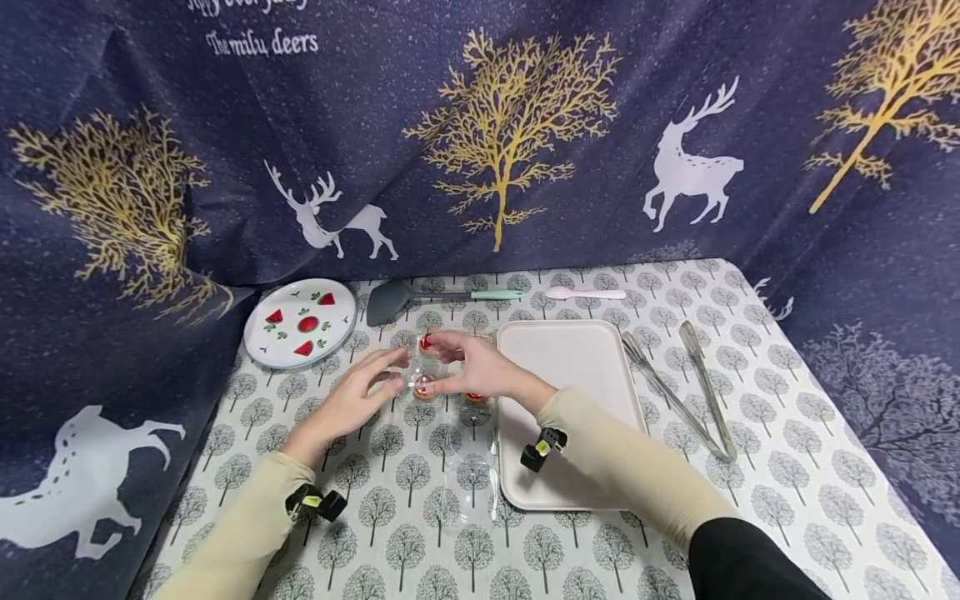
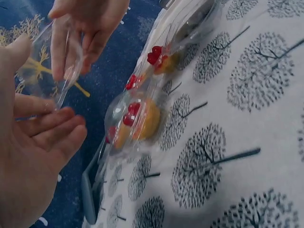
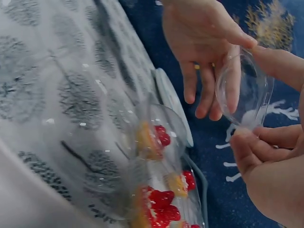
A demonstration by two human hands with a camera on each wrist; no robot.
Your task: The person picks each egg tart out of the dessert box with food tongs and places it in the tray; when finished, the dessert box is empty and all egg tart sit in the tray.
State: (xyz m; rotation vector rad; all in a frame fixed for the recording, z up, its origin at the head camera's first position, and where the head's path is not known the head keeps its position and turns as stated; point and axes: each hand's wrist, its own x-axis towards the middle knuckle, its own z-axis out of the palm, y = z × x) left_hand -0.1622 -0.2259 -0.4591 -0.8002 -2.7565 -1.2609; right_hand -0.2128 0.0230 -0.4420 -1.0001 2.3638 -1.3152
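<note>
A small clear plastic lid (image 2: 78, 66) (image 3: 242, 90) is between both hands. My right hand (image 1: 480, 367) (image 3: 280, 156) spans it with thumb and fingers, gripping its rims. My left hand (image 1: 360, 392) (image 2: 38, 137) holds it too, thumb and forefinger at its edge, the other fingers fairly straight. Below lies a clear plastic package with domed compartments, its transparent half (image 1: 471, 492) spread toward the front. Small yellow pastries with red berries (image 1: 423, 388) (image 2: 147, 118) (image 3: 159, 209) sit in it, partly hidden by my right hand in the head view.
Right of the package lies a white tray (image 1: 570, 367), with metal tongs (image 1: 705, 392) beyond it. A plate with watermelon pictures (image 1: 288, 325) stands back left. Along the back are a grey spatula with a green handle (image 1: 390, 302) and a pink spoon (image 1: 585, 293).
</note>
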